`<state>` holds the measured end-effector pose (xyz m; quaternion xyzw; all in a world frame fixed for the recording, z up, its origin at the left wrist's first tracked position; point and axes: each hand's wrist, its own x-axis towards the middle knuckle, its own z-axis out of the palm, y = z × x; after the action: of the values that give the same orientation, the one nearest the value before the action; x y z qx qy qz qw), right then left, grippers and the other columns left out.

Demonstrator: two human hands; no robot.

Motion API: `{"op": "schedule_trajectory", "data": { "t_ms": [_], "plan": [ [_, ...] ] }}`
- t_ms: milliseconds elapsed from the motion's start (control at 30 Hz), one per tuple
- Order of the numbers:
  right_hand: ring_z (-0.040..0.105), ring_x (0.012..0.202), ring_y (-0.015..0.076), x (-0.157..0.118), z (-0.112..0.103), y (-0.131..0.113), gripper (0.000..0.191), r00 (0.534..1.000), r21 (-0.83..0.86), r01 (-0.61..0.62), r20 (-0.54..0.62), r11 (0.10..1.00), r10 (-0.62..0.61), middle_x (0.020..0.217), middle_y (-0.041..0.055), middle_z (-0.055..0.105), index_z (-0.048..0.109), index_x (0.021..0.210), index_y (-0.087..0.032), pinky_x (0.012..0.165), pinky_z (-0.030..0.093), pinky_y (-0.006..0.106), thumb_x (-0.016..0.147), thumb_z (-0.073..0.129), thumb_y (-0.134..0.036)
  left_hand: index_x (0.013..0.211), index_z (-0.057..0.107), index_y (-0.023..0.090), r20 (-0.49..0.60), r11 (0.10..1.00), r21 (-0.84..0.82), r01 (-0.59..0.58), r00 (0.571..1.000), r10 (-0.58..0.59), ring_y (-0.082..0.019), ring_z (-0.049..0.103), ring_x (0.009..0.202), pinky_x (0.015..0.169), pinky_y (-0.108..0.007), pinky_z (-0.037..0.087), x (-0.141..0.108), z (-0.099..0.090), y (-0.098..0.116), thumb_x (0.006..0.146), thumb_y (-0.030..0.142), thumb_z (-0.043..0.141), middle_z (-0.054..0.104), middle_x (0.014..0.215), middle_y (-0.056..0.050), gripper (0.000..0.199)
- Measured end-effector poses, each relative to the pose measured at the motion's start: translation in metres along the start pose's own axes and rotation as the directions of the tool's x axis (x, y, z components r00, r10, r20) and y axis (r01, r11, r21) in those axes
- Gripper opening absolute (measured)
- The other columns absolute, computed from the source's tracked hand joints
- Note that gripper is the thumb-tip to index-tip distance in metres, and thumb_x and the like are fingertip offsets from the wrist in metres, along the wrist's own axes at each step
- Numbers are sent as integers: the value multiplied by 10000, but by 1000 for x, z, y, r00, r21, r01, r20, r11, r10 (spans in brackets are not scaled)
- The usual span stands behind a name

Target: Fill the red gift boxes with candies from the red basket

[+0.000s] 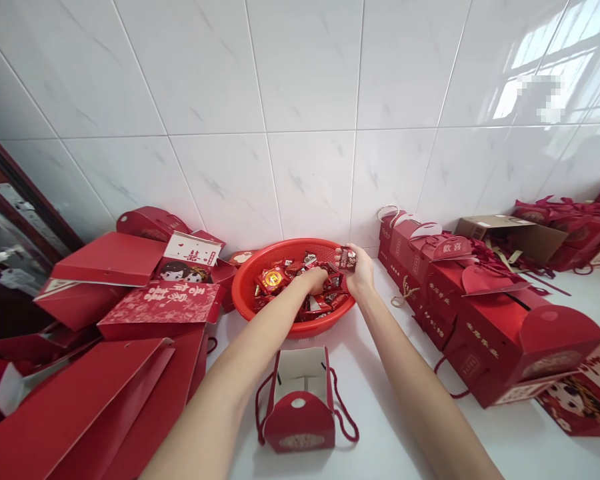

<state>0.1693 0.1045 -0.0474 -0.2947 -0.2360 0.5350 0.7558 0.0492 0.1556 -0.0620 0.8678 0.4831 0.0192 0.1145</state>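
Note:
My right hand (359,268) is closed on a brown-wrapped candy (348,259) at the right rim of the red plastic basket (240,293). Inside the basket lies a heap of small wrapped candies (273,280) in red, brown and white. My left hand (317,279) reaches into this heap with its fingers curled downward; the fingertips are hidden, and I cannot make out what they grip. In front of the basket stands a small red gift box (300,423) with its top open, rope handles hanging at both sides and no candy visible inside.
Unfolded and stacked red boxes (130,260) crowd the left side. A row of closed red gift boxes (440,293) runs along the right. Behind them is a brown carton (510,233) with red ribbons. A tiled wall (310,180) rises right behind the basket.

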Motion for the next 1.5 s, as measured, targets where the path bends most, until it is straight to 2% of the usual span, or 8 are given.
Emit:
{"op": "schedule_trajectory", "data": {
  "t_ms": [133,233,433,633,733,867,1067,1500],
  "plan": [
    [597,486,120,0,-1,0,153,1000,-21,2,10,1000,-2,622,-15,688,576,719,-202,458,500,225,666,706,-261,817,743,192,-137,993,-117,9,990,-25,-215,705,802,702,-256,529,-19,-29,1,722,231,697,749,786,-12,113],
    [594,499,115,-2,0,-1,225,999,-45,6,54,999,-3,629,-34,687,578,727,-208,470,497,220,606,764,-247,934,734,160,-282,981,-191,-23,959,-32,-204,698,879,748,-252,531,-38,-45,5,830,281,593,758,904,-26,213],
    [565,498,113,-18,4,-9,355,950,-170,-43,300,984,93,627,-33,669,661,772,-186,440,446,213,530,879,-327,1126,736,189,-559,865,-450,-223,825,-78,-225,683,1034,958,-326,537,-70,-35,9,790,255,661,723,1102,-69,351],
    [560,507,120,-23,1,-13,392,892,-278,-64,415,958,180,559,-38,616,647,756,-185,455,405,210,510,918,-325,1227,682,189,-546,597,-726,-341,814,-200,-240,681,1101,954,-373,578,-92,-17,7,707,229,732,724,1180,-69,524],
    [523,478,108,-21,0,-13,388,869,-327,-25,460,945,182,548,-43,608,635,774,-193,466,380,222,550,910,-351,1114,721,168,-569,476,-778,-409,780,-260,-263,701,1071,929,-401,593,-100,-17,5,668,294,794,748,1166,-85,470],
    [522,481,115,-21,-1,-13,380,857,-357,18,486,934,169,544,-43,601,630,780,-201,489,377,241,570,899,-368,1018,756,158,-523,375,-835,-402,793,-312,-260,728,980,891,-409,604,-104,-19,4,625,299,838,778,1080,-90,426],
    [525,491,120,-22,-1,-14,390,858,-372,16,482,928,179,553,-41,613,626,774,-204,504,382,250,550,895,-374,995,773,162,-517,323,-848,-421,792,-324,-277,727,1016,916,-427,598,-103,-19,4,593,266,852,785,1084,-91,422],
    [514,480,120,-20,-2,-14,374,856,-383,32,488,923,173,529,-30,628,620,783,-205,502,340,247,569,876,-374,1009,771,153,-539,328,-833,-446,788,-297,-271,739,986,903,-421,610,-106,-20,8,581,201,823,797,1014,-78,433]
  ]
}}
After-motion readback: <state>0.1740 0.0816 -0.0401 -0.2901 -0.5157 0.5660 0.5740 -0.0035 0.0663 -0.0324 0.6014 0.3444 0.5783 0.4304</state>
